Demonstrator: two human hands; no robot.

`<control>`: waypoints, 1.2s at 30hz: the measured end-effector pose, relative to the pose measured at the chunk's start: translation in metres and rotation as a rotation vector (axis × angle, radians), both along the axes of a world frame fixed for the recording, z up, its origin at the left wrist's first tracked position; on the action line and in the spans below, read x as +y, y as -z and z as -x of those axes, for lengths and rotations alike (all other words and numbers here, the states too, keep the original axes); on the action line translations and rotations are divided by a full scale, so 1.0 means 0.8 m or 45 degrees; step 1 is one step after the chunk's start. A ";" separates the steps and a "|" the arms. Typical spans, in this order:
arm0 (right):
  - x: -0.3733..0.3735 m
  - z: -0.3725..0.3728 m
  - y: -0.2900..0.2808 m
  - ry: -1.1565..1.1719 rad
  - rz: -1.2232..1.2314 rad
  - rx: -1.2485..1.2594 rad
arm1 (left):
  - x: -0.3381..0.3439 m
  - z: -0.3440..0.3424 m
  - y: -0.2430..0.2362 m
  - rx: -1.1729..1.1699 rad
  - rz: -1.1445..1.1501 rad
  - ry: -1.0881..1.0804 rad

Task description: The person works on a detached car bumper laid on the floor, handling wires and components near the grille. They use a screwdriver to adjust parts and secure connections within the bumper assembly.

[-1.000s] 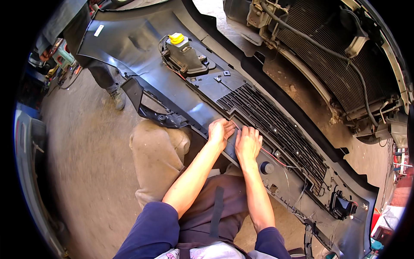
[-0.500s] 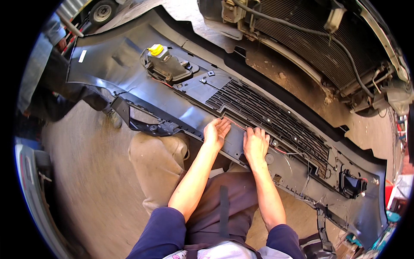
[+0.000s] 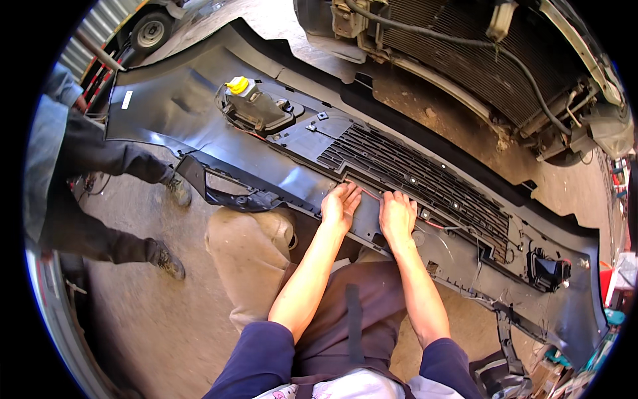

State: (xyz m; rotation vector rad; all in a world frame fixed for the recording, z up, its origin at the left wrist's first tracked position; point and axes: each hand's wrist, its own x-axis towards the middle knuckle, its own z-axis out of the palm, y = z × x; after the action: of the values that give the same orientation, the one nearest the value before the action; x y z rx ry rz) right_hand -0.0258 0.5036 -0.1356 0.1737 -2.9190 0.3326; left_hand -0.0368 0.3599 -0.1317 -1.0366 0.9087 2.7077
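Note:
A large black bumper cover (image 3: 169,100) lies inside-up across the view in front of me. My left hand (image 3: 339,206) has curled fingers on a thin red wire (image 3: 372,194) beside the slotted grille (image 3: 419,176). My right hand (image 3: 399,216) grips the same wire a little to the right, its fingertips against the channel below the grille. A plastic reservoir with a yellow cap (image 3: 256,103) is mounted toward the upper left, and a black housing with loose wires (image 3: 546,269) sits at the right end. A black bracket (image 3: 229,193) is on the near edge.
Beyond the bumper is a vehicle front with exposed radiator (image 3: 458,60) and hose. A person in dark trousers (image 3: 93,159) stands at left. A wheel (image 3: 151,32) shows at upper left, a vehicle edge at far left, and tools and boxes (image 3: 555,362) at lower right. My knee (image 3: 242,246) is beneath the bumper.
The view has tilted, showing more on the left, where the other person's legs now stand apart. My hands have spread slightly along the wire, the right one moving rightward.

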 end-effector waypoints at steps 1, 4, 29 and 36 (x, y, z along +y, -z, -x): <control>0.004 0.002 0.000 0.025 -0.005 0.005 | 0.006 0.001 0.001 0.019 0.017 0.033; -0.002 0.009 0.004 0.066 -0.050 -0.115 | 0.012 0.010 0.027 -0.012 -0.018 0.077; 0.169 -0.064 -0.068 0.056 0.268 -0.502 | -0.008 0.017 0.022 0.177 0.007 0.342; 0.160 -0.069 -0.026 0.210 0.317 -0.312 | 0.010 0.012 0.015 0.192 -0.046 0.529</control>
State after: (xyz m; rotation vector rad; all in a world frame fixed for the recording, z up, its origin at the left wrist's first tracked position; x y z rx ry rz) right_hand 0.0294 0.6315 -0.1147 -0.1547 -3.0647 0.7302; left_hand -0.0467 0.3676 -0.1433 -0.5637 0.9673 2.4603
